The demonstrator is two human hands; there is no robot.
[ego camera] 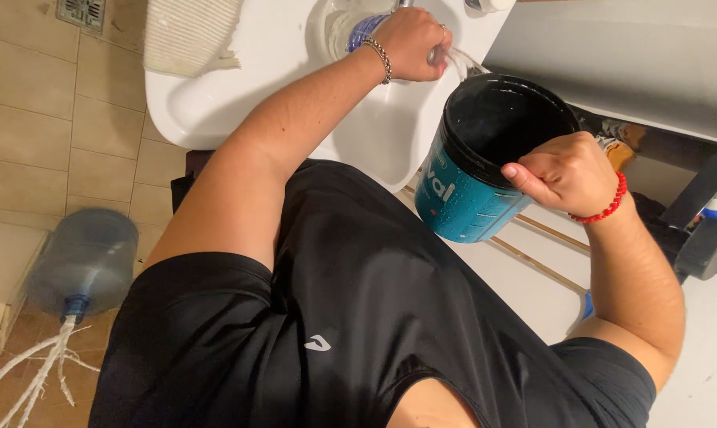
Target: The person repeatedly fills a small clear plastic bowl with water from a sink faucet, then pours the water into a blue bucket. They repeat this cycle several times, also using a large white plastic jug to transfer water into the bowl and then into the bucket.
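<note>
A blue tub (473,186) with a black inside is held tilted beside the white sink (279,71). Its mouth faces up. Water (463,62) streams toward its rim.

We saw a white sink (216,111) with a ribbed white cloth (190,33) lying over its rim. Well below the sink, a large clear water jug (85,260) lay on the tiled floor (33,127), and a floor drain (82,13) sat just beyond the cloth.
</note>
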